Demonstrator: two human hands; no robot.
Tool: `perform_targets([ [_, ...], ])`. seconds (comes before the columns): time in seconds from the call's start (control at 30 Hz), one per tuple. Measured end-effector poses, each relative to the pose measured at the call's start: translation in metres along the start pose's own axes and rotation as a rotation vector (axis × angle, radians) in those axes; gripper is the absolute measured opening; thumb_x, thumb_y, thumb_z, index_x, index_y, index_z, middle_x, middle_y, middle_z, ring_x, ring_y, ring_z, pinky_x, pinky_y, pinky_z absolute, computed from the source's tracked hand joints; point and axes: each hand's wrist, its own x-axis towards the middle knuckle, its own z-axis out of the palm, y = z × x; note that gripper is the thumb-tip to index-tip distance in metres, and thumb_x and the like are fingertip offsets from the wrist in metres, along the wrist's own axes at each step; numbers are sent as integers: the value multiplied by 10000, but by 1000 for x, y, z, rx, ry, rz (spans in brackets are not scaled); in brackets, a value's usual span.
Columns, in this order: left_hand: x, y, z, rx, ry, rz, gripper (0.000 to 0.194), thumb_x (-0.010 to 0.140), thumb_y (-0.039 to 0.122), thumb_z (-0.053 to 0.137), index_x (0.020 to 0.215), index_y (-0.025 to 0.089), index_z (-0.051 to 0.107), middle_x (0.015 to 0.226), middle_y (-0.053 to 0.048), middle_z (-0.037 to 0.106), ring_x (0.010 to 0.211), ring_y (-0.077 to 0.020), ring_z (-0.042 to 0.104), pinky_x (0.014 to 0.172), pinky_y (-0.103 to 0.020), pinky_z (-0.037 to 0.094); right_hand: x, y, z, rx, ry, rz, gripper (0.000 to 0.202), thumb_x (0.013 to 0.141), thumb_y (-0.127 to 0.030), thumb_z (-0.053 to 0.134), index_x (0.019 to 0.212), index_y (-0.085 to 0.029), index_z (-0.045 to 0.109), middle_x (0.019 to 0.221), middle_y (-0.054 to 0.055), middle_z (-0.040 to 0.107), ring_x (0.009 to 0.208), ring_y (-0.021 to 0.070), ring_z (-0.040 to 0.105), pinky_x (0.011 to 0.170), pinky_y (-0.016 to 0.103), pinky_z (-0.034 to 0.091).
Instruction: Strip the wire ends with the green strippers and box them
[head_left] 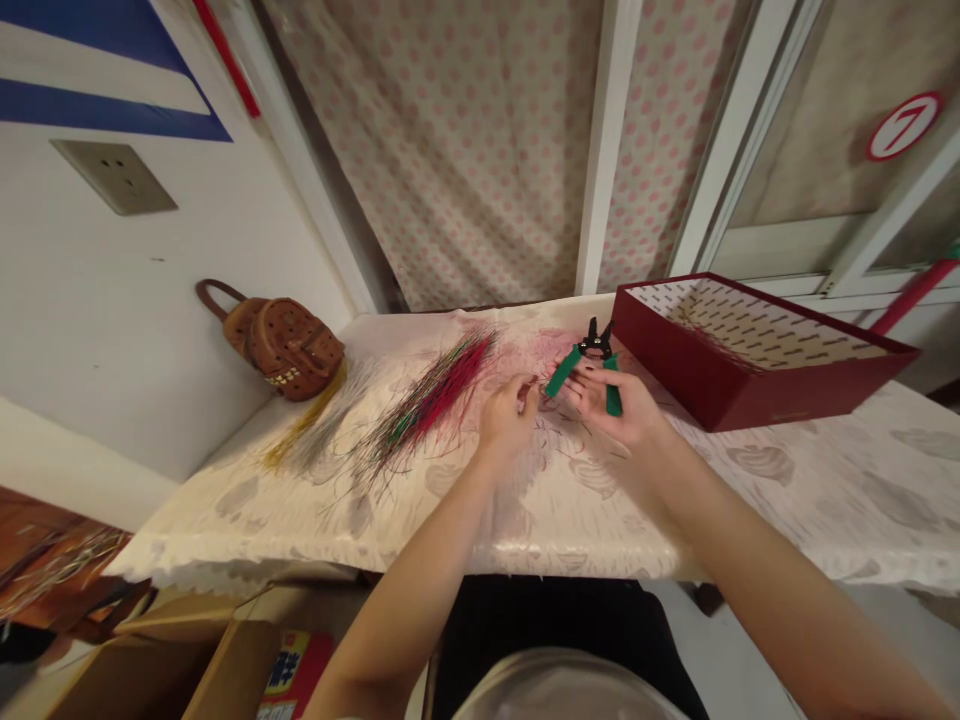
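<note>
My right hand (619, 405) holds wire strippers (562, 371) with green handles, one handle against the fingers and the other by the palm. Their black jaws are spread and point away from me. Just to the left, my left hand (506, 418) has its fingers curled into a pinch, with thin reddish wire (531, 384) at the fingertips. Loose strands of the same look lie scattered on the cloth around both hands. Left of them lies a long bundle of thin red, green and dark wires (442, 392), beside silver strands (330, 425) and gold strands (300, 432).
A deep red box (795, 395) with a patterned lining stands open at the right. At the left, a small brown backpack (289, 345) leans near the wall. A patterned cloth covers the table (765, 520). A cardboard box (187, 665) sits on the floor below.
</note>
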Motion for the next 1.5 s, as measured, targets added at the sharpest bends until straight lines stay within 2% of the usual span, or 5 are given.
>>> perform_targets([
  [0.23, 4, 2, 6, -270, 34, -4, 218, 963, 269, 543, 790, 184, 646, 740, -13, 655, 678, -153, 565, 681, -258, 419, -1, 8, 3, -46, -34, 52, 326, 750, -59, 666, 1043, -201, 659, 1060, 91, 774, 1223, 265, 666, 1036, 373, 593],
  [0.6, 7, -7, 10, -452, 147, -113, 207, 924, 297, 596, 796, 153, 672, 778, -26, 675, 733, -145, 587, 723, -242, 449, -5, 14, 12, -230, -82, 8, 219, 781, -104, 600, 937, -218, 702, 1073, 99, 779, 1246, 302, 636, 1140, 507, 465],
  [0.97, 11, -12, 6, -528, 212, -190, 191, 872, 303, 683, 754, 155, 664, 731, -15, 654, 680, -132, 561, 683, -244, 431, -9, 14, 19, -412, -107, -52, 167, 764, -215, 654, 921, -213, 710, 1099, 120, 765, 1201, 323, 637, 1072, 516, 476],
  [1.27, 16, 0, -7, -544, 406, -104, 289, 922, 426, 639, 794, 171, 588, 706, 11, 541, 680, -127, 491, 647, -229, 405, -5, 33, 11, -646, -109, -55, 268, 661, -356, 832, 884, -230, 753, 983, 71, 777, 1058, 313, 681, 1101, 504, 424],
  [1.5, 10, 13, -12, -523, 469, -55, 244, 963, 395, 588, 861, 174, 576, 748, 16, 520, 681, -125, 460, 664, -234, 401, -6, 48, 0, -705, -116, -23, 283, 713, -414, 837, 912, -231, 751, 973, 68, 757, 1011, 304, 671, 1044, 507, 447],
])
